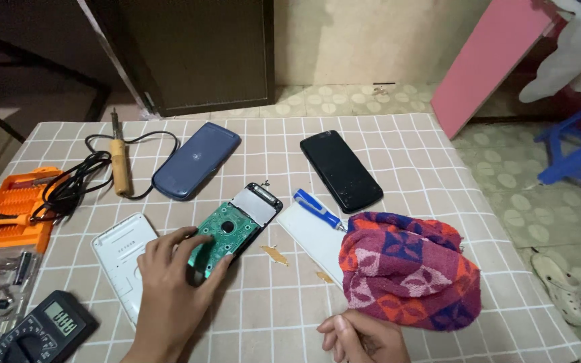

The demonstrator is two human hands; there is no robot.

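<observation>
Fingers of your left hand (173,289) pinch the fragile green circuit board (226,235); hold its edges; your right hand (364,339) rests curled, empty.

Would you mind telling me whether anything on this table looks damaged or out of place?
The device under the left hand lies opened, its green circuit board bare. Its white cover lies separately beside it. Two small tan scraps sit loose on the checked tablecloth. Nothing looks spilled.
</observation>
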